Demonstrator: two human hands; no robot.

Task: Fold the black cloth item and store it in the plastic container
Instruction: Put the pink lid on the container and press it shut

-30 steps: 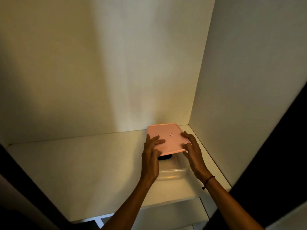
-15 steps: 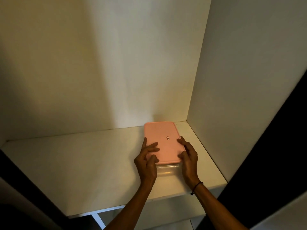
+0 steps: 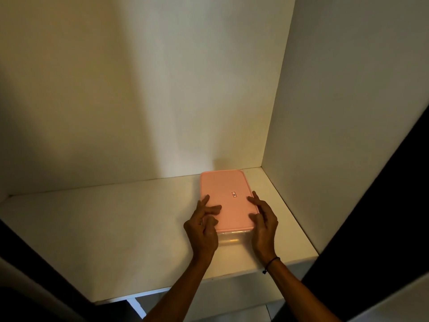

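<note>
Hands press on a flat pink rectangular plastic lid (image 3: pixel 226 198) that sits closed on a clear plastic container (image 3: pixel 232 239), whose front wall shows just below the lid's near edge. The container stands on a white cupboard shelf (image 3: pixel 116 228), near the right rear corner. A small white label with dark marks (image 3: pixel 234 194) lies mid-lid; its writing is too small to read. The left hand (image 3: pixel 204 225) rests spread fingers on the lid's left edge, grasping nothing; the right hand (image 3: pixel 263 218) does likewise on the right edge. A thin dark cord bracelet (image 3: pixel 271 262) circles the right wrist. The black cloth item cannot be seen.
</note>
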